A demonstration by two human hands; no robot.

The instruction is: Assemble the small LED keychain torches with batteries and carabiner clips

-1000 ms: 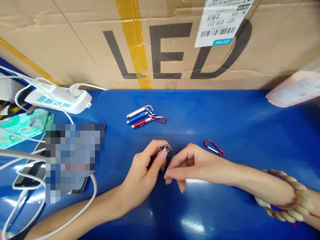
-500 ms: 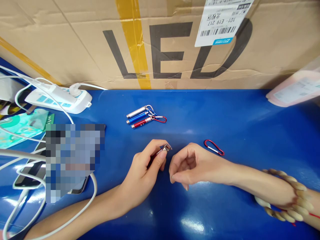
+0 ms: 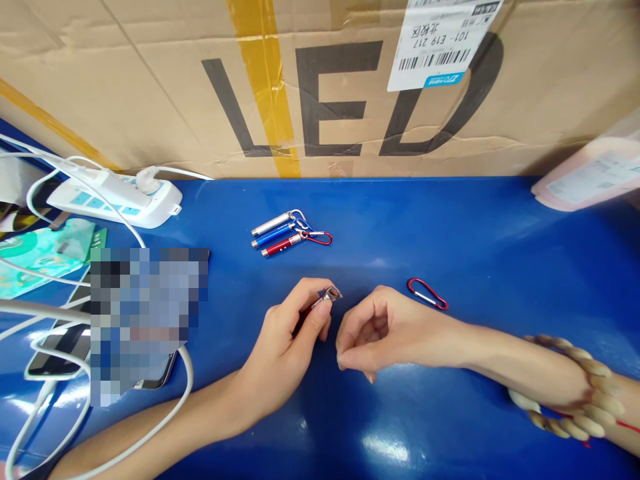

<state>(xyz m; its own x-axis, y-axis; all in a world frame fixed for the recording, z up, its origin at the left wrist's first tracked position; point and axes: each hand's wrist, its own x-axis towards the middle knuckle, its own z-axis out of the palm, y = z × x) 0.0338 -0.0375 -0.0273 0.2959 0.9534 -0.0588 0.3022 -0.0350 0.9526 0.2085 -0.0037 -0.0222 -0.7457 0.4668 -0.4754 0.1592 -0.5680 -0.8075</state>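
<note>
My left hand (image 3: 295,343) is closed round a small dark red keychain flashlight (image 3: 320,303). Its silver end with a metal loop sticks out past the thumb and index finger; the rest is hidden in the palm. Just to the right, my right hand (image 3: 373,333) is curled, thumb and index tips together in a pinch; anything between them is too small or hidden to make out. Beyond the right wrist a red carabiner (image 3: 427,293) lies loose on the blue table (image 3: 480,240). Further back, silver (image 3: 271,224), blue (image 3: 274,235) and red (image 3: 283,245) flashlights lie side by side with carabiners attached.
A large cardboard box (image 3: 165,80) stands along the back edge. At left are a white power strip (image 3: 165,203), looping white cables (image 3: 187,380), a green packet (image 3: 60,247) and phones, partly blurred out. A pinkish container (image 3: 585,177) stands at far right.
My right thumb and index fingertips have come together, and that hand has shifted very slightly left. My left hand keeps its hold on the flashlight.
</note>
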